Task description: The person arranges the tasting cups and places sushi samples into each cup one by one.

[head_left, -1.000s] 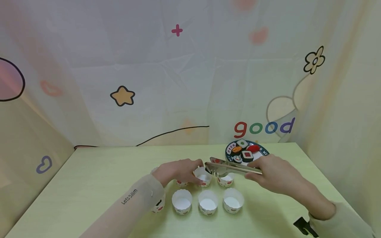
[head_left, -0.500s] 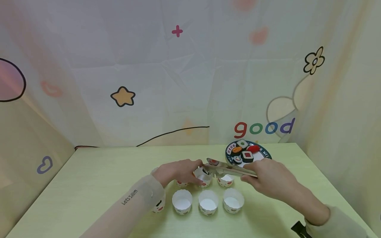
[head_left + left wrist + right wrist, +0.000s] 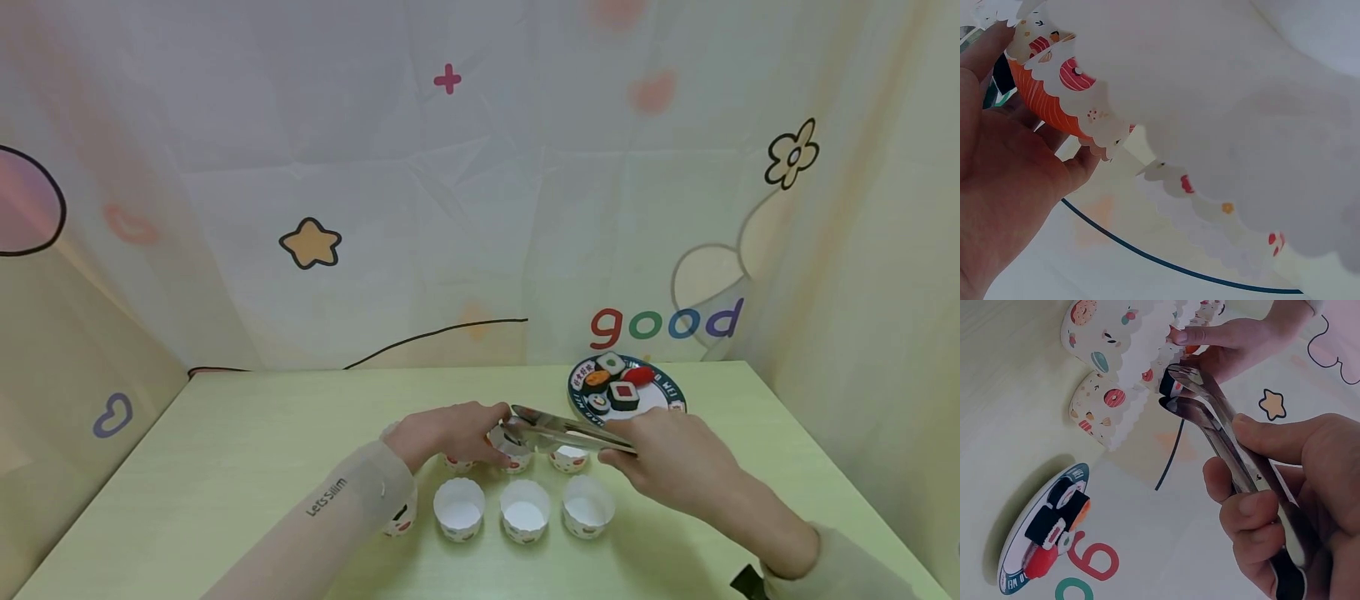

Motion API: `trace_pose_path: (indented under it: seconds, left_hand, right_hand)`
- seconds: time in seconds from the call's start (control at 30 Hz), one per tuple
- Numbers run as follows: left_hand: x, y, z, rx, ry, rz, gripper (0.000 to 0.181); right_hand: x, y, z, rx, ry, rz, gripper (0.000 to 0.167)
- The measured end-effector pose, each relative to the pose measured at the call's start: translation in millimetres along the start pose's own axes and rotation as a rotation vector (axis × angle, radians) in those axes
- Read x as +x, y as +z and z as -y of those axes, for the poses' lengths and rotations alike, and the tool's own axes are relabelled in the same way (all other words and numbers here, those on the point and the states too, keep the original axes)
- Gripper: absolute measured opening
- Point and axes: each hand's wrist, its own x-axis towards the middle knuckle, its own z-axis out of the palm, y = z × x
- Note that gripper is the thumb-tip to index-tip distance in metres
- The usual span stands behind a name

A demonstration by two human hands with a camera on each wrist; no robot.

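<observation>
My right hand (image 3: 667, 454) grips metal tongs (image 3: 558, 432) over the middle cup of the back row. In the right wrist view, a small black-and-white sushi roll piece (image 3: 1170, 382) with a red centre sits between the tong tips. My left hand (image 3: 453, 429) holds the side of that paper baking cup (image 3: 517, 462), thumb and fingers curved round it. Near the left fingers in the left wrist view is an orange piece with pale lines (image 3: 1047, 103); whether it lies inside a cup, I cannot tell. Part of the back row is hidden by the left hand.
Several white paper cups stand in a front row, such as one cup (image 3: 459, 508) near the middle. A round plate (image 3: 677, 392) with several sushi pieces (image 3: 623, 395) lies at the back right. A printed curtain (image 3: 480, 208) hangs behind the table (image 3: 247, 475).
My right hand and the tongs have moved left and slightly down, bringing the tips over the middle back cup. The left hand has stayed in place.
</observation>
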Motion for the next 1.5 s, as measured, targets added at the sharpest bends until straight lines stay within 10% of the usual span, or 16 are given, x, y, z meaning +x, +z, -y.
trace_pose_path:
  seconds: [1.5]
  left_hand:
    - [-0.6,1.3,0.5,-0.016,0.01,-0.006,0.059]
  right_hand:
    - [-7.7,15,-2,-0.167,-0.138,-0.113,0.021]
